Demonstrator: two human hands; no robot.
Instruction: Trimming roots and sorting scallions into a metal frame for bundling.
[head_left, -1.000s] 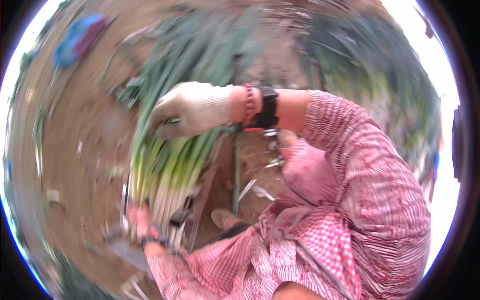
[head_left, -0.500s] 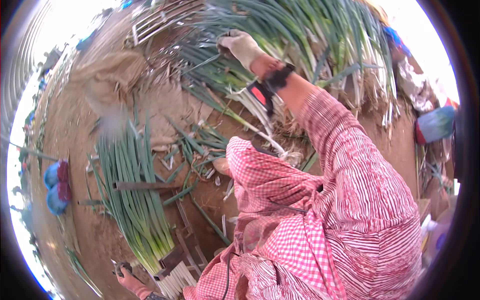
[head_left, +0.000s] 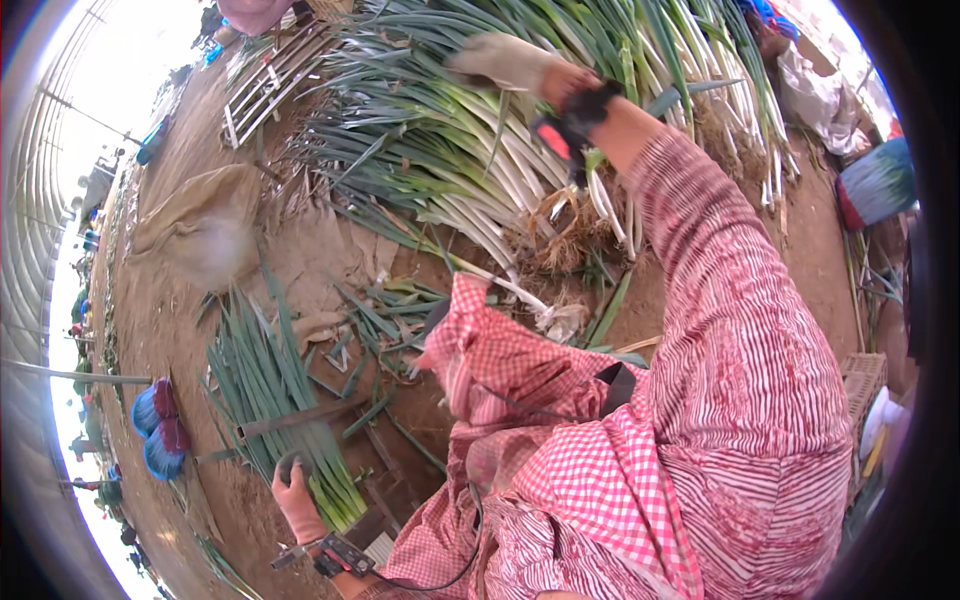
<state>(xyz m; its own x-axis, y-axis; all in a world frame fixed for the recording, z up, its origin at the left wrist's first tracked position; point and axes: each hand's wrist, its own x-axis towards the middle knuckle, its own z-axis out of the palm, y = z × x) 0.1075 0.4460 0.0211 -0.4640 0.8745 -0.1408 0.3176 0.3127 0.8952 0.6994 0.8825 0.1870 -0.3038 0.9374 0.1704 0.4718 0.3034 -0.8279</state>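
My right hand, in a pale work glove, is over a large pile of long green onions with white stalks and roots. It is smeared by motion, so its fingers and any hold are unclear. At the lower left my left hand, in a pinkish glove with dark fingertips, is by the leaves of a green onion bundle. Its fingers look loosely apart, with nothing visible in them. The bundle lies in a low metal frame, whose bar crosses over the leaves. My sleeve hides the bundle's white ends.
Loose leaves litter the dirt floor around the frame. A crumpled brown sack lies at the left, with a white slatted rack beyond. Blue-and-maroon rolls and another roll stand at the sides. A plastic crate is at right.
My left hand has come up from the lower edge to the bundle's leaves. My right hand has moved slightly right and farther over the pile. The view has shifted.
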